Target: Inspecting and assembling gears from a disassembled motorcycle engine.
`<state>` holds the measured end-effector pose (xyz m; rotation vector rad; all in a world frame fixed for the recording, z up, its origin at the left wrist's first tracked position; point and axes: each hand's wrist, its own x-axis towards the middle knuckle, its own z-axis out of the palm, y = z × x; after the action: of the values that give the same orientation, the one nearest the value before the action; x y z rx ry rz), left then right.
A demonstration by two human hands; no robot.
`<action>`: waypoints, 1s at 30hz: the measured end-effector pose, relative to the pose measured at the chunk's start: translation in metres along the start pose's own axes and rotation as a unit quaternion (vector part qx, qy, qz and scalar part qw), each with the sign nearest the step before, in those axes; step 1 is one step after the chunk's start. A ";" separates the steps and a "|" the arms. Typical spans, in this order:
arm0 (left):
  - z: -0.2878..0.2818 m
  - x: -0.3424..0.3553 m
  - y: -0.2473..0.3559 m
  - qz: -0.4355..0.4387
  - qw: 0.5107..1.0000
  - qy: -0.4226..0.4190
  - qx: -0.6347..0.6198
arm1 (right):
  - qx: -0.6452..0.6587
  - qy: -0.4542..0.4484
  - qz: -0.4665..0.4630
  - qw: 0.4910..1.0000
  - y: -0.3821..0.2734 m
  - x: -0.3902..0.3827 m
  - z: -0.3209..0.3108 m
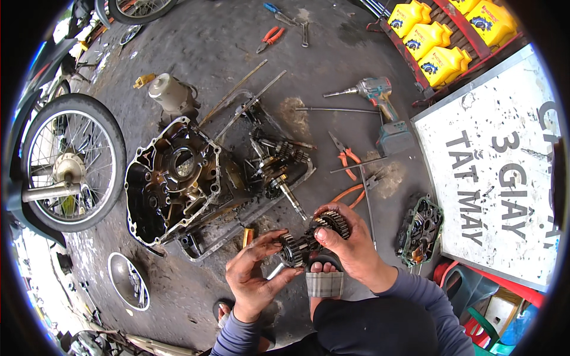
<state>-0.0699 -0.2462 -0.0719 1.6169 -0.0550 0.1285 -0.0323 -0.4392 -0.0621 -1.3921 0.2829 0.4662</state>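
Observation:
My left hand (255, 279) grips the smaller-gear end of a dark, oily gear shaft (307, 242) between thumb and fingers. My right hand (362, 252) is closed round the larger stacked gears at the shaft's other end, thumb across them. Just beyond my hands, a crankshaft (274, 178) with a bright tapered end lies beside more gears (291, 148) on a greasy metal frame (303, 178). To the left, an opened, oily engine case (169, 190) with a pale rim rests on that frame. My sandalled foot (323, 285) shows below the shaft.
A motorbike wheel (74, 160) and steel bowl (127, 282) are at left. Cordless driver (374, 95), orange-handled pliers (350, 160), other tools (272, 38) and a cover part (418, 231) lie around the floor. Right stand a white sign board (484, 154) and yellow jugs (444, 65) on a red rack.

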 end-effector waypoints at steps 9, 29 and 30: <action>0.002 0.002 0.015 0.066 0.996 -0.006 0.066 | 0.041 -0.026 -0.006 0.999 0.005 0.001 -0.001; -0.003 -0.005 0.035 0.180 0.974 -0.039 0.130 | 0.125 -0.101 -0.123 0.979 0.000 -0.005 0.000; -0.004 -0.005 0.036 0.186 0.972 -0.048 0.137 | 0.125 -0.115 -0.107 0.980 -0.003 -0.006 -0.002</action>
<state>-0.0790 -0.2440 -0.0366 1.8746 -0.4324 0.3604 -0.0366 -0.4424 -0.0573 -1.0971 0.0010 0.3929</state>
